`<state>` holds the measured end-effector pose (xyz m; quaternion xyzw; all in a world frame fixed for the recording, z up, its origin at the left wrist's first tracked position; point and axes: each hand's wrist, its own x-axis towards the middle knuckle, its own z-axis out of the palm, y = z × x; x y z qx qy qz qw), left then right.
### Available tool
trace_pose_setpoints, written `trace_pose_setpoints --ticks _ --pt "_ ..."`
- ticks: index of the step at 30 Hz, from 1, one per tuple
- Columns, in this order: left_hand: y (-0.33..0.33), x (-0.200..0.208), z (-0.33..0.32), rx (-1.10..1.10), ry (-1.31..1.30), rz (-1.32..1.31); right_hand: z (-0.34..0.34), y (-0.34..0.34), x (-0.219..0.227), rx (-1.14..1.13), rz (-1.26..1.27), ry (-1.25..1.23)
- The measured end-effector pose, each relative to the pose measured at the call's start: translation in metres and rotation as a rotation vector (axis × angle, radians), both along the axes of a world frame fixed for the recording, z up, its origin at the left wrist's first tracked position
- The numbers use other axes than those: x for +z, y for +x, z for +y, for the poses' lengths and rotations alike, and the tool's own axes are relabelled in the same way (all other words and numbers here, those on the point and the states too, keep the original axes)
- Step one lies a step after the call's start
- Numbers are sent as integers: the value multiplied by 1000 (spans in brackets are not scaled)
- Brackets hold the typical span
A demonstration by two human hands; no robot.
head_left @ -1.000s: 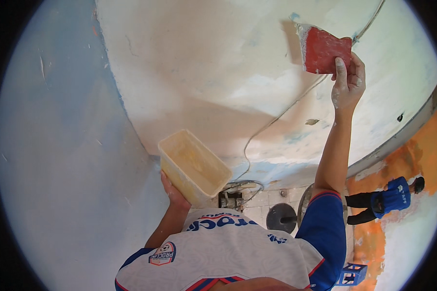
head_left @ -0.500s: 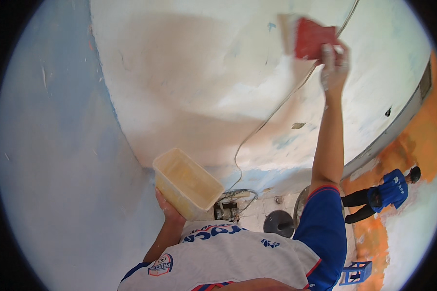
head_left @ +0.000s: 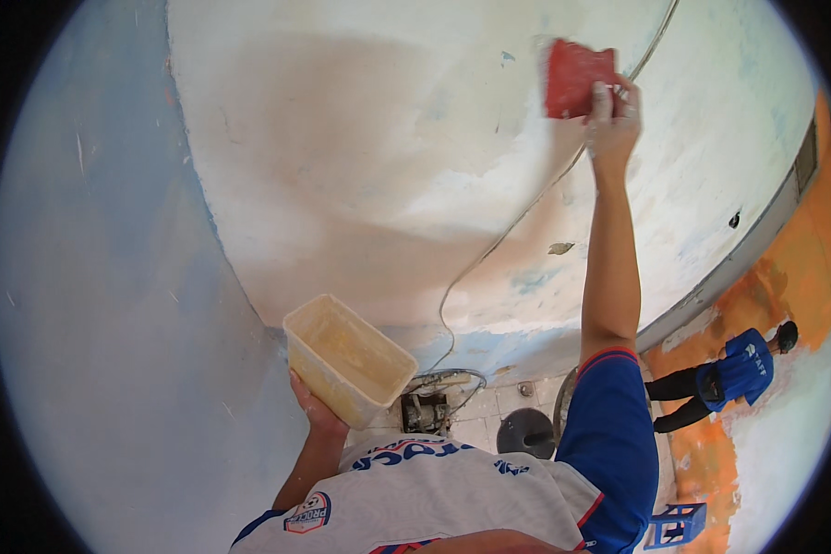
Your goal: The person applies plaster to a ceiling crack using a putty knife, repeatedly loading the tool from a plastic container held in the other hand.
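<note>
High on the pale, patchy wall (head_left: pixel 360 120), my right hand (head_left: pixel 613 125) grips a red putty spreader (head_left: pixel 577 81), its face smeared with white. The blade edge at its left side is blurred against the wall. White residue coats my fingers. Lower left, my left hand (head_left: pixel 319 404) supports a cream rectangular plastic tub (head_left: pixel 351 355) from its side and underneath. The tub is tilted with its mouth toward me, and its inner walls carry a thin, streaky coating.
A thin cable (head_left: pixel 512 229) runs down the wall past my right hand. Blue wall (head_left: pixel 111 277) adjoins on the left. Below are a dark round bucket (head_left: pixel 526 432) and a dusty machine (head_left: pixel 425 413). At right stand a person in blue (head_left: pixel 743 365) and a blue plastic stool (head_left: pixel 679 526).
My right hand and the spreader have shifted slightly left across the wall. The small blue patch beside the spreader shows smaller now. The tub sits slightly lower in view.
</note>
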<state>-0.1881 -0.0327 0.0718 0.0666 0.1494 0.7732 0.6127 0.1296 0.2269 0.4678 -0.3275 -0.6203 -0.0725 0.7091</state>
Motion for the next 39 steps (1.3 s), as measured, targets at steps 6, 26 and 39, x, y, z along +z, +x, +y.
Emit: trace_pose_setpoints --ticks 6,26,39 --pt "15 4 5 -6 82 3 -15 -19 -8 315 -227 -206" --pt "125 22 27 150 66 -2 5 34 84 174 -289 142" --pt "196 3 9 254 34 -33 41 54 89 5 -446 464"
